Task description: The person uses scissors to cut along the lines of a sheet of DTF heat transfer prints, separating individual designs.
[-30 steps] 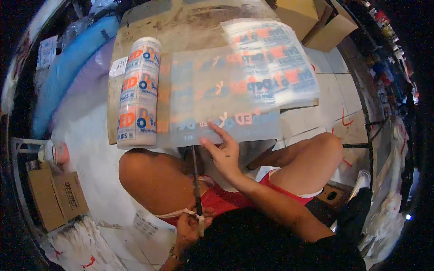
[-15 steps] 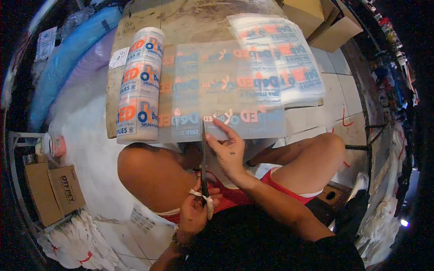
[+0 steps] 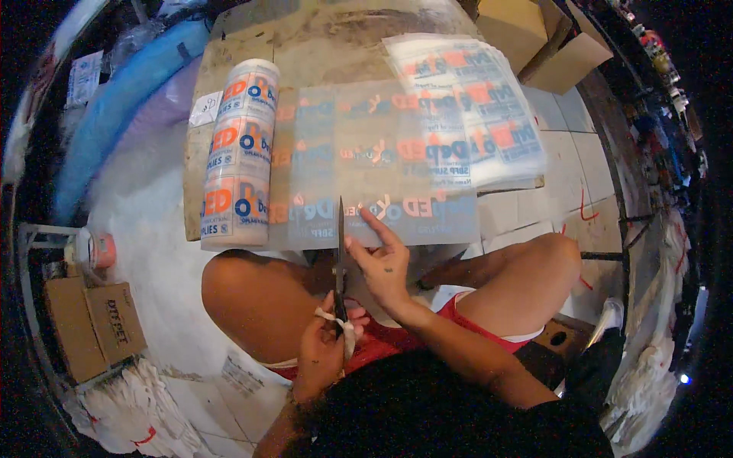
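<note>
A sheet of clear printed plastic film lies unrolled across the low board, its near edge facing me. My left hand is closed around the handles of a pair of scissors, which have white cloth strips tied on. The blades point away from me, and their tip overlaps the film's near edge. My right hand pinches that edge just right of the blades, index finger and thumb extended. The film joins a thick roll of the same orange and blue print, lying lengthwise at the left.
A stack of printed film sheets lies at the right of the wooden board. Cardboard boxes stand at the far right, another carton at the left. White bundles sit at lower left. My bent knees flank the board's near edge.
The scissors reach slightly farther over the film's edge. Board, roll and film sit a little lower in the picture. My right hand keeps its place at the edge.
</note>
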Motion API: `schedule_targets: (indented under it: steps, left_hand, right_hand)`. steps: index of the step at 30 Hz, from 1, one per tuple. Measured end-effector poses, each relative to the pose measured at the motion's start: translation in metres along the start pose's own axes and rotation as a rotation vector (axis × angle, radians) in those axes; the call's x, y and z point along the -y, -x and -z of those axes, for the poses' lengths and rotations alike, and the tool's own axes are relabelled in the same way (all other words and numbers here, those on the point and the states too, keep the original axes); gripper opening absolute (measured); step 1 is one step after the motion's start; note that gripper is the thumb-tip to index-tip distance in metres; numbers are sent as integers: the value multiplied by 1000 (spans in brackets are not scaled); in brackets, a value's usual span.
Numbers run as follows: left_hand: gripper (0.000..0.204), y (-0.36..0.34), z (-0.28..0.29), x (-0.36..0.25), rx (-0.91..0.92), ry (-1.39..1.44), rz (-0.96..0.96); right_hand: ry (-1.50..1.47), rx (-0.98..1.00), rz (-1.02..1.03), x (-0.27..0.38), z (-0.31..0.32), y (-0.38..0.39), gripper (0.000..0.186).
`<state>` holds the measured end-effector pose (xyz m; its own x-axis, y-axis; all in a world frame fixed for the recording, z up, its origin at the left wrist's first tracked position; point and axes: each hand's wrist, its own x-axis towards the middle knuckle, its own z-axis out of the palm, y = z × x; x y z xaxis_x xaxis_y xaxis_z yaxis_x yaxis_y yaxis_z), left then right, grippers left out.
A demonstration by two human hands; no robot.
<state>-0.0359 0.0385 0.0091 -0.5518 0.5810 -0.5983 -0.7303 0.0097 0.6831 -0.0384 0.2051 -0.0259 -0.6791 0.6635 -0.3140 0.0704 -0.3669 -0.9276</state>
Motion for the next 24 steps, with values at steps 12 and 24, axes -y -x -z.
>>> schedule_targets:
  steps: [12,24]
  left_hand:
    - [67,-35,-17,-23,23,-38,-62]
    - [47,-89,-17,-40,-13,-146,-155]
  right_hand:
    - [-71,68,-10,-4,4,0,56]
    - [-177,215,43,-21,20,-4,57]
